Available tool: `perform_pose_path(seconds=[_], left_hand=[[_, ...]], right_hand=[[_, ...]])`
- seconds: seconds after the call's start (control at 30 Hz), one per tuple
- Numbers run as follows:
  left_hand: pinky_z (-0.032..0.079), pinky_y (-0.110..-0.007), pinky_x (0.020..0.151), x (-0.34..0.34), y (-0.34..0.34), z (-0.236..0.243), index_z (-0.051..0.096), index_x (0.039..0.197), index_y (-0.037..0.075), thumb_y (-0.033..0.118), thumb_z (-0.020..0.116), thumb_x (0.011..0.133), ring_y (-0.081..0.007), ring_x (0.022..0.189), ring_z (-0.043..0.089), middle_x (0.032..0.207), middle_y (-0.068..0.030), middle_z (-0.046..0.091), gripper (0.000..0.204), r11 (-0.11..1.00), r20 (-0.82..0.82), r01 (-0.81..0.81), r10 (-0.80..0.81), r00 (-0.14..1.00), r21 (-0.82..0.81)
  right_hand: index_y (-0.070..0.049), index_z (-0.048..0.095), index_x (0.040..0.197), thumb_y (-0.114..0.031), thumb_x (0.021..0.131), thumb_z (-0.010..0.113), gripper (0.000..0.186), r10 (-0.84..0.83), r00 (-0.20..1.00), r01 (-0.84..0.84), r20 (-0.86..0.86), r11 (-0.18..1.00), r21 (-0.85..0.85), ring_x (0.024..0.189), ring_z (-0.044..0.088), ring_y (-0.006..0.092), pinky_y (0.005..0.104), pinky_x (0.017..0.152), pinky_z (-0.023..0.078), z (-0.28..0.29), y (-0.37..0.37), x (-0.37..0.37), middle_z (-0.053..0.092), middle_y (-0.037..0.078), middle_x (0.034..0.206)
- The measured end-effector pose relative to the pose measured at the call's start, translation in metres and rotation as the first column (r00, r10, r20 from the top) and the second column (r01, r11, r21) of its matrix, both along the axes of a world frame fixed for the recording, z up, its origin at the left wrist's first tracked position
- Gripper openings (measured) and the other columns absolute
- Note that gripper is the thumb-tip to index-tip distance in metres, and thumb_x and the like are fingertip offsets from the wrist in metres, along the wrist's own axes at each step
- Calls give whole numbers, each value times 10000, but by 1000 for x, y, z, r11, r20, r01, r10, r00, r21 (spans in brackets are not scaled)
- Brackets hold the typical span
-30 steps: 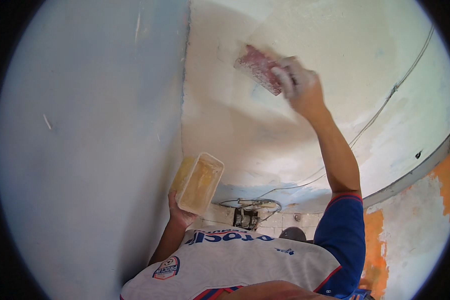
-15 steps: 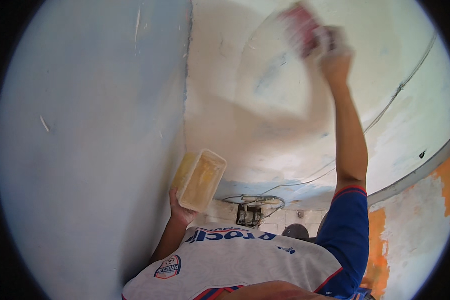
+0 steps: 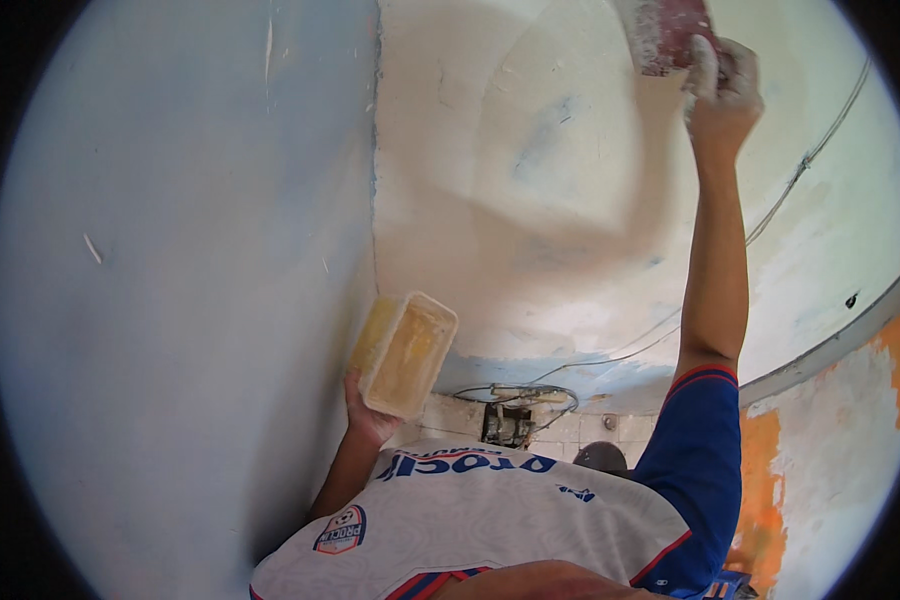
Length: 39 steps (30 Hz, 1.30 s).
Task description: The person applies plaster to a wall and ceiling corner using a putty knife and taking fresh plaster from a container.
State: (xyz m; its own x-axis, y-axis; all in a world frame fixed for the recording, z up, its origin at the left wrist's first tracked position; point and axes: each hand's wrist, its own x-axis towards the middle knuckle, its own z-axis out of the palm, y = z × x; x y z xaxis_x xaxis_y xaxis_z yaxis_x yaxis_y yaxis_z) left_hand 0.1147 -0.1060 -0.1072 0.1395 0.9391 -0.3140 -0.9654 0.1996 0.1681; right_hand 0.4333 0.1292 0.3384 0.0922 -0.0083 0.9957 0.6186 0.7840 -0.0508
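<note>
A red plastering trowel was held high against the cream-plastered wall by the right hand, near the top edge of the view. The fingers were closed around its handle, smeared with pale plaster. The blade lay flat on the wall, its long axis running roughly left to right with a slight tilt, and its free end pointed toward the left; the upper part was cut off by the rim of the picture. The right arm was stretched almost straight up, a blue sleeve with red trim covering the shoulder.

A rectangular, yellowish translucent plastic tub was gripped from below by the left hand, the fingers curled around its lower short end. Its long axis was tilted upward and slightly to the right, the open side facing the camera, just beside the corner where the cream wall met the pale blue wall.

A round crest with red and blue was seen on the white jersey, low on the left chest, and a band of blue lettering lay across the upper chest. A thin cable ran diagonally down the plaster on the right, and an orange-patched wall section was visible at the lower right.
</note>
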Motion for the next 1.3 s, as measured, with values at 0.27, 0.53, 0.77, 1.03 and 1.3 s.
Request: perform_pose_path(seconds=[0.27, 0.53, 0.77, 1.03, 1.3], left_hand=[[542, -544, 1033, 4, 5, -5, 539, 1493, 137, 616, 439, 972, -338, 1287, 626, 1456, -121, 608, 715, 998, -26, 24, -22, 999, 66], [554, -531, 1027, 8, 4, -12, 513, 1511, 161, 629, 416, 962, -318, 1293, 628, 1462, -95, 608, 727, 999, 2, 4, -4, 1000, 48], [556, -544, 1012, -2, 1, -25, 529, 1499, 162, 636, 434, 949, -333, 1281, 632, 1455, -104, 613, 732, 999, -7, 15, -15, 1000, 28], [561, -511, 1020, 5, 2, -14, 525, 1497, 166, 621, 420, 958, -306, 1279, 638, 1444, -87, 622, 713, 999, -28, 0, 1, 1000, 37], [531, -554, 1046, 1, 2, -35, 540, 1496, 156, 624, 414, 957, -331, 1305, 616, 1455, -114, 610, 724, 1000, 13, -13, 13, 1000, 20]], right_hand=[[-97, 671, 1018, -186, 992, 682, 93, -275, 877, 276, 394, 960, 55, 670, 717, 369, 464, 607, 569, -49, 8, -20, 719, 161, 773], [-57, 690, 1076, -154, 973, 705, 142, 97, 824, -4, 558, 986, -167, 691, 718, 294, 363, 642, 560, -75, -19, -37, 726, 125, 930], [-81, 664, 1023, -156, 1001, 662, 78, -246, 960, 240, 131, 969, 62, 580, 687, 314, 389, 506, 549, -27, -4, -28, 726, 136, 801], [-60, 650, 1056, -185, 972, 725, 167, -203, 767, 215, 609, 975, 54, 658, 693, 392, 439, 566, 554, -73, 14, -42, 714, 169, 818], [-27, 652, 1077, -163, 1005, 686, 157, -103, 802, 9, 589, 987, 161, 579, 680, 258, 363, 558, 546, -42, -13, -39, 701, 136, 762]])
